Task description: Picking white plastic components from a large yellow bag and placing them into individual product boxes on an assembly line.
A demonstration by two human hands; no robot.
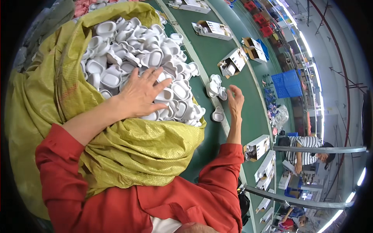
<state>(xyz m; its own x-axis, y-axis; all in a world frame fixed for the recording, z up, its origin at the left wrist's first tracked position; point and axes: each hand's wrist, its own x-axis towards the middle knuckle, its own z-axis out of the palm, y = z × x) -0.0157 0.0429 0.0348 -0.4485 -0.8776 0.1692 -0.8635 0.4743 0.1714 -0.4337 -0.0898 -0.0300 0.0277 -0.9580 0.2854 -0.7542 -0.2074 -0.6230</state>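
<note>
1. While the left hand [143, 93] rests, fingers spread open, upon smooth white dish-shaped pieces [112, 77] heaped in a yellow woven sack [151, 143], the right hand [235, 101] is beside loose white pieces [213, 86] on the long green desk [254, 116].
2. Right fingers: curled; grip cannot be determined.

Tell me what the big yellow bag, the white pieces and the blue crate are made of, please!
Yellow bag: probably woven plastic, slightly shiny, with crinkly folds.
White pieces: smooth, probably hard plastic, with rounded rims, though the look alone can't settle it.
Blue crate: likely plastic, judging by its even colour; too distant to tell its finish.
</note>
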